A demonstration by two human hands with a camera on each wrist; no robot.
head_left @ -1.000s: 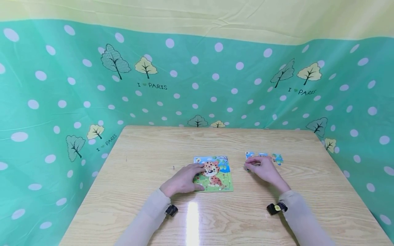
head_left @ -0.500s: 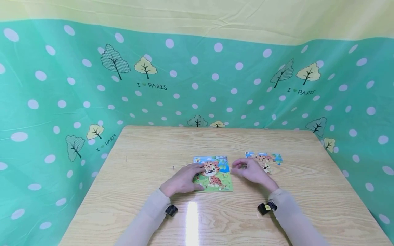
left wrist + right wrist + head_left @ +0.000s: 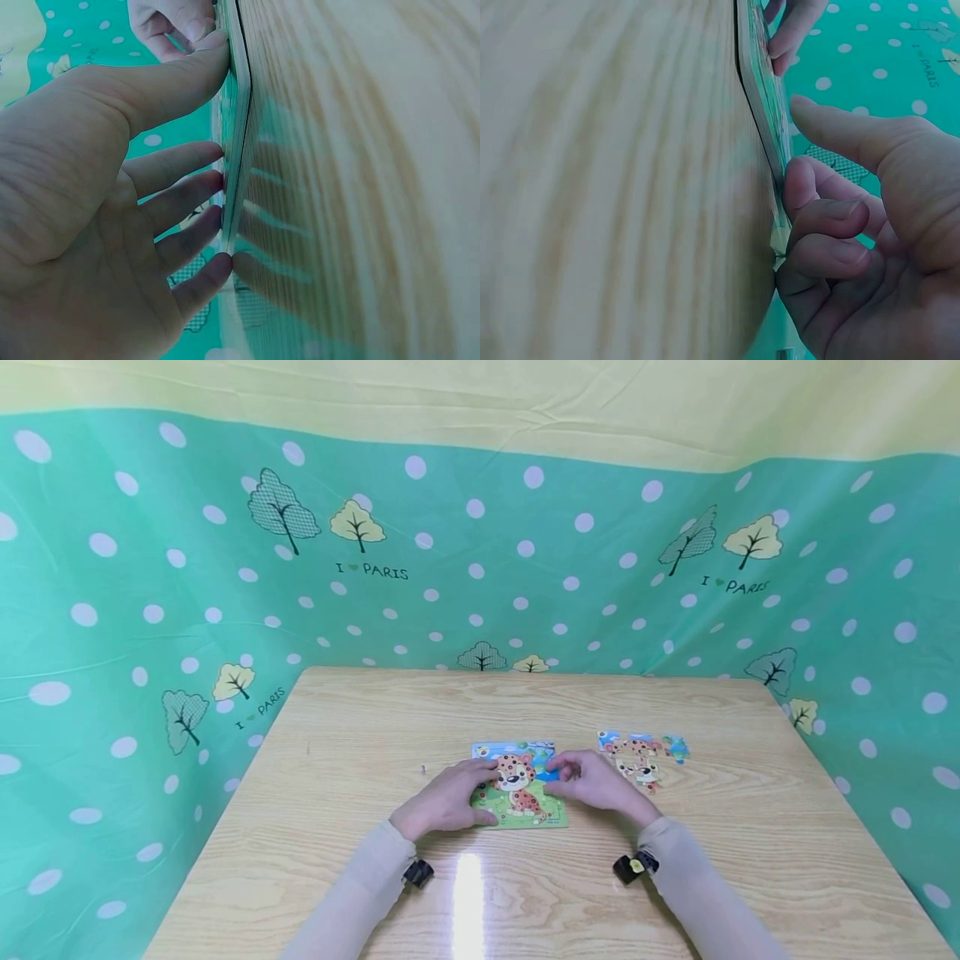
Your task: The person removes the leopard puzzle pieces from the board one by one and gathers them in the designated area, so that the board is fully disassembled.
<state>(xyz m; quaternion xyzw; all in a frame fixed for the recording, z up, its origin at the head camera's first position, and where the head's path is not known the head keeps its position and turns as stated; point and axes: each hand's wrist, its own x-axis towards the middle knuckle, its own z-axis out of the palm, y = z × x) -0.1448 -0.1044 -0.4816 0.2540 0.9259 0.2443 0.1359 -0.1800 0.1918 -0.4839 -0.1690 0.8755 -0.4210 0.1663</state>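
Note:
A square puzzle board (image 3: 558, 814) with a cartoon leopard on grass under blue sky lies mid-table. My left hand (image 3: 450, 795) rests on its left side, its long fingers toward the upper left part and thumb at the lower edge. In the left wrist view these fingers (image 3: 187, 184) look nearly straight, tips right at the board. My right hand (image 3: 596, 779) reaches over the board's right edge. Its thumb (image 3: 840, 127) and forefinger are spread apart at the board in the right wrist view, the other fingers curled; whether a puzzle piece lies between them I cannot tell.
Several loose puzzle pieces (image 3: 636, 765) with leopard parts and blue sky lie right of the board, behind my right hand; a blue-green piece (image 3: 677, 749) is at their right end. A tiny dark speck (image 3: 423, 769) is on the wooden table (image 3: 360, 727). Green dotted cloth (image 3: 420, 593) hangs around it.
My right hand has moved left from the loose pieces to the right edge of the puzzle board, uncovering more of the pieces. My left hand has stayed on the board.

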